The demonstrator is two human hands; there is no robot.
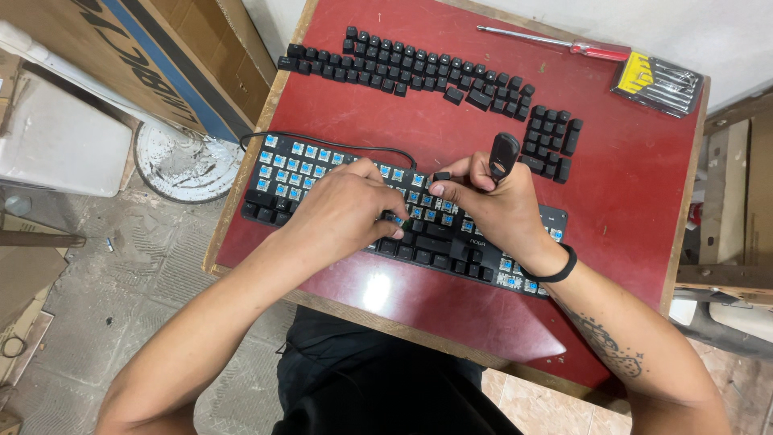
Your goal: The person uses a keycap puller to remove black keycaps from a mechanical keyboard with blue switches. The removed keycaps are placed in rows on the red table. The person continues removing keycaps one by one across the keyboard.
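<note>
Fingers of right hand (491, 208) pinch a small square black keycap (442, 176) and grip a black plastic puller (504, 155); left hand (342, 211) fingers curl, pressing the keyboard (278, 173) on the red bench (644, 209).

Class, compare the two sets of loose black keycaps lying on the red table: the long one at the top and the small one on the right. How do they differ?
The long group of keycaps stretches in several rows across the table's far side; the small block of keycaps is a compact cluster. The long group holds many more caps. The small block lies close to the right hand; the long group lies farther off. Both are black, off the keyboard.
</note>
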